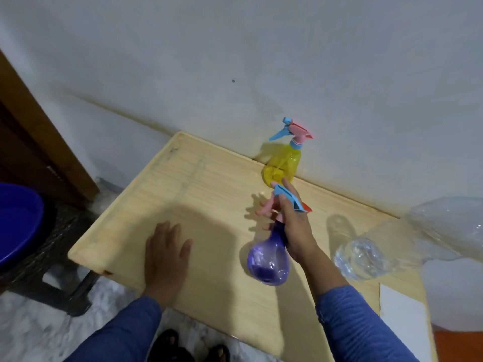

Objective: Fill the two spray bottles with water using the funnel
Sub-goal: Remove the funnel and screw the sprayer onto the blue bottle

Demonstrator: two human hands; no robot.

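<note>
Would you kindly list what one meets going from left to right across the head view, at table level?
Blue basin → left hand, flat on the wooden table → purple spray bottle, held at its neck by the right hand → clear plastic bottle.

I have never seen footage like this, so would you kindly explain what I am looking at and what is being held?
There is no machine: one camera worn on a person's head looks down at their own hands. The right hand grips the neck of a purple spray bottle, under its blue and pink trigger head. The left hand lies open over the wooden table, holding nothing. A yellow spray bottle stands by the wall. Clear plastic bottles lie at the right, and a blue basin sits left of the table. I see no funnel clearly.
</note>
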